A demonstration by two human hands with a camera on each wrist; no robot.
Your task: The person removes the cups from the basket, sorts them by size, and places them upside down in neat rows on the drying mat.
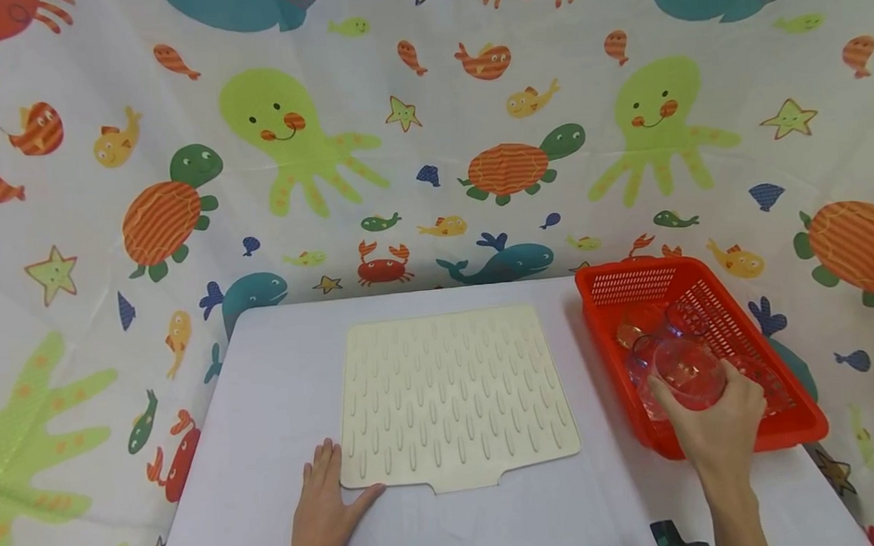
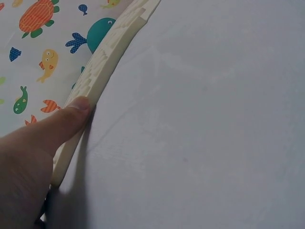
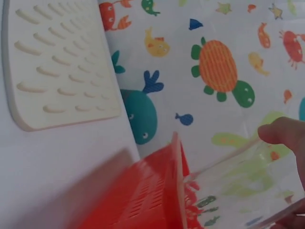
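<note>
one glass in hand at a red basket

a person's left hand (image 1: 324, 509) lies flat in the foreground, its grip spread, fingers straight and holding nothing, with the thumb against the near left corner of a cream ridged board (image 1: 455, 389). across the way, the right hand (image 1: 717, 423) has its grip curled partway round a clear glass (image 1: 686, 366), thumb on one side and fingers on the other, at the near part of a red plastic basket (image 1: 788, 438); whether the glass touches the basket cannot be told. more clear glassware (image 1: 645, 350) sits inside the slotted walls just beyond, the pieces overlapping too much to count. board and basket rest near each other on a white tabletop (image 1: 278, 383). behind hangs a white cloth (image 1: 365, 85) printed with octopuses, turtles, whales, crabs and starfish.
</note>
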